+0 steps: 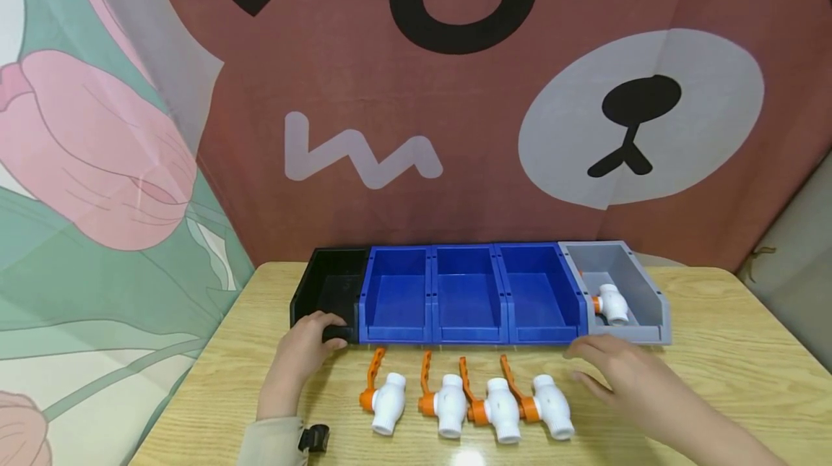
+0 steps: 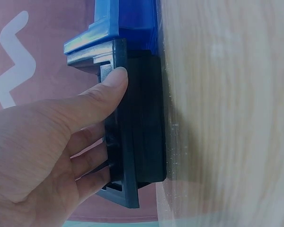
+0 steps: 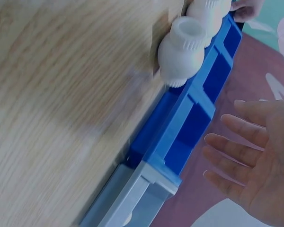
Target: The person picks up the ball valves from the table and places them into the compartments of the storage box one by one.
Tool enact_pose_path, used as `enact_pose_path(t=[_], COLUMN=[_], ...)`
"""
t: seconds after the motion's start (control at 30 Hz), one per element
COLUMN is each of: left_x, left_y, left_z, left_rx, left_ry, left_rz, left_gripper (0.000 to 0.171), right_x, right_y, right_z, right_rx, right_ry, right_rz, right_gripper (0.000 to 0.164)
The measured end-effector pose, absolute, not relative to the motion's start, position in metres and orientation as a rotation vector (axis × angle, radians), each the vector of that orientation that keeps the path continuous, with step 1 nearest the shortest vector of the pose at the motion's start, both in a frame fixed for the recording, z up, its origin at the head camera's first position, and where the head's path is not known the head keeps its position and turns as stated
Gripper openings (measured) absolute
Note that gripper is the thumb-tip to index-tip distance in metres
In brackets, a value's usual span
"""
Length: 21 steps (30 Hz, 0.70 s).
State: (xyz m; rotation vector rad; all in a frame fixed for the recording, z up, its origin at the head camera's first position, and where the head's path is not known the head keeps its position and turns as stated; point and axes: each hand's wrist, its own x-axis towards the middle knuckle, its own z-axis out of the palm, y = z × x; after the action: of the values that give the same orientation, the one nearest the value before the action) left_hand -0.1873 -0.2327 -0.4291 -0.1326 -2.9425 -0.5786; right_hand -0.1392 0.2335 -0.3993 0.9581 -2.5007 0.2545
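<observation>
At the left end of a row of bins, my left hand (image 1: pixel 302 350) grips the front edge of the black bin (image 1: pixel 317 279). In the left wrist view the thumb presses the outer front face of that bin (image 2: pixel 144 127) and the fingers curl over its rim. My right hand (image 1: pixel 614 372) hovers in front of the grey bin (image 1: pixel 652 291), fingers spread and holding nothing. One white ball valve (image 1: pixel 612 304) with an orange handle lies inside the grey bin. Several like it, such as the leftmost valve (image 1: pixel 388 404), lie in a line on the table between my hands.
Three blue bins, among them the middle blue bin (image 1: pixel 468 332), stand side by side between the black and grey ones on the wooden table (image 1: pixel 715 321). A patterned cloth (image 1: pixel 468 162) hangs right behind the row. A small black object (image 1: pixel 315 438) is by the left sleeve.
</observation>
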Motion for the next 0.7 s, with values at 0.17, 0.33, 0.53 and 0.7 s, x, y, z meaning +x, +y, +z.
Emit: enact_pose_path(t=[0.17,0.33,0.53,0.7], left_x=[-0.187,-0.187,-0.188,-0.188], left_y=[-0.233,-0.233,-0.232,-0.232], left_z=[-0.429,-0.429,-0.429,-0.428], left_rx=[-0.129,-0.127,-0.131,-0.133], left_ry=[-2.947,-2.948,-2.945,-2.944], left_rz=[-0.58,-0.583,-0.58,-0.575], left_gripper=[0.023,0.023,0.023,0.023], right_x=[-0.137,-0.135,-0.13,-0.125], right_y=[0.227,0.218,0.21,0.205], right_z=[-0.404,-0.405,-0.407,-0.406], right_rx=[1.052,1.082,1.118,1.131], right_ry=[-2.416,-2.444,-2.503,-2.682], right_rz=[0.276,0.257,0.229,0.225], right_gripper=[0.021,0.026,0.028,0.029])
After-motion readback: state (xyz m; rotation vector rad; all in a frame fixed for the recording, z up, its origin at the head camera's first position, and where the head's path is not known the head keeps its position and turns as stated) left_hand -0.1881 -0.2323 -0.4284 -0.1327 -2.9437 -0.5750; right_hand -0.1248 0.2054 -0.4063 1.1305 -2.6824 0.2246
